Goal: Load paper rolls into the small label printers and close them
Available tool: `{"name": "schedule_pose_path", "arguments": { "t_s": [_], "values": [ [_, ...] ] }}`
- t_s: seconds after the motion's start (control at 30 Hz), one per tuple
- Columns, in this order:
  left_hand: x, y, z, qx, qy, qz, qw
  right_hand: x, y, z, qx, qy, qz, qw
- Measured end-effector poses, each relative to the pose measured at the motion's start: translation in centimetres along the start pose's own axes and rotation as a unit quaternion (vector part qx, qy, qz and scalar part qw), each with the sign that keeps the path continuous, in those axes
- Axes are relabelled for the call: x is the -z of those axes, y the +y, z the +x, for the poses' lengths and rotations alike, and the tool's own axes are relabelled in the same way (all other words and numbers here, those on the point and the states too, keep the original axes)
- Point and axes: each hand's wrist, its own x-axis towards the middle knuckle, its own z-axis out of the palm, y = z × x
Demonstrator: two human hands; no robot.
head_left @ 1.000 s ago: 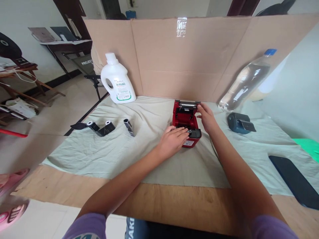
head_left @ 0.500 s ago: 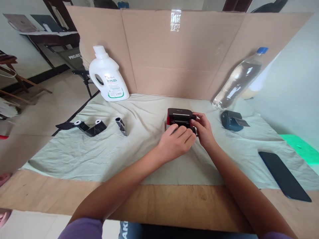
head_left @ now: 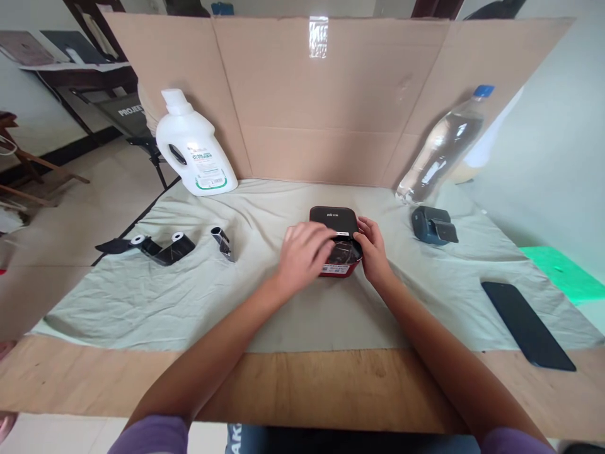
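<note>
A small red printer with a black lid (head_left: pixel 333 222) sits on the pale cloth (head_left: pixel 265 296) in the middle of the table. Its lid lies flat and closed. My left hand (head_left: pixel 305 253) hovers over the printer's front left corner, fingers loosely spread and slightly blurred. My right hand (head_left: pixel 372 249) rests against the printer's front right side, fingers curled on its edge.
Two black paper rolls (head_left: pixel 163 247) and a smaller roll (head_left: pixel 221 241) lie at the left. A white detergent jug (head_left: pixel 191 148) and a clear bottle (head_left: pixel 439 148) lean against the cardboard screen (head_left: pixel 321 107). A dark device (head_left: pixel 432 225) and a black phone (head_left: pixel 527 325) lie at the right.
The printer's lid, open a second ago, has come down flat. My left hand has drawn back off the front. The camera has shifted slightly.
</note>
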Motion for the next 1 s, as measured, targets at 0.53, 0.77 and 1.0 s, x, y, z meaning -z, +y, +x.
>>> {"name": "schedule_pose_path", "arguments": {
  "t_s": [0.53,0.77,1.0],
  "values": [
    [-1.4,-3.3,0.7,0.435,-0.036,-0.463,0.772,-0.3,1.3,0.2,-0.058,-0.023,0.036,0.997],
    [-0.9,-2.9,-0.5,0.408,-0.029,-0.402,0.819,2.6,1.6,-3.3,0.031,-0.143,-0.132,0.981],
    [1.1,-5.5,0.0,0.373,0.004,-0.328,0.868,-0.7,0.8,-1.5,0.189,-0.176,-0.335,0.906]
  ]
}}
